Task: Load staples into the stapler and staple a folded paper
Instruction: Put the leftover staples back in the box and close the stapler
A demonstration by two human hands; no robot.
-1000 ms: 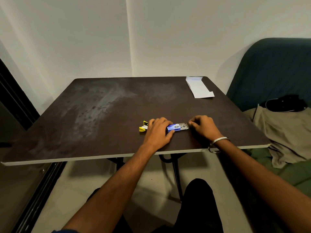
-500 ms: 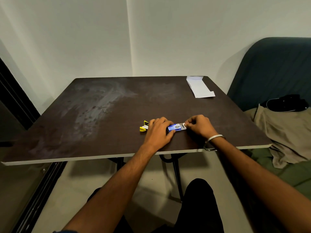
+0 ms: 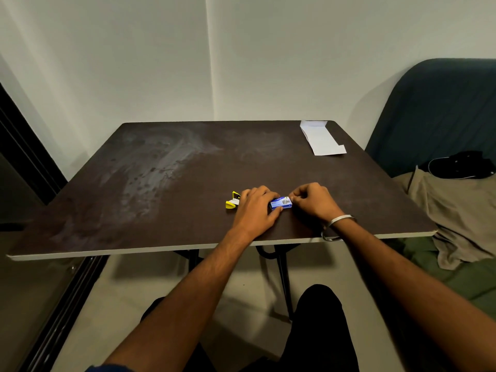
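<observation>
Staple box (image 3: 281, 203) pinched between both hands, seemingly.

A small blue staple box (image 3: 281, 203) lies flat near the front edge of the dark desk (image 3: 188, 183); just to its left sits a yellow stapler (image 3: 233, 201), partly hidden. A folded white paper (image 3: 322, 138) rests flat at the far right corner

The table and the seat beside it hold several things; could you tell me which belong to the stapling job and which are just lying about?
For the job:
- blue staple box, held by the left hand and right hand
- yellow stapler, beside the left hand
- folded white paper, far right corner

Lying about:
- tan cloth on the seat
- black item behind it
</observation>
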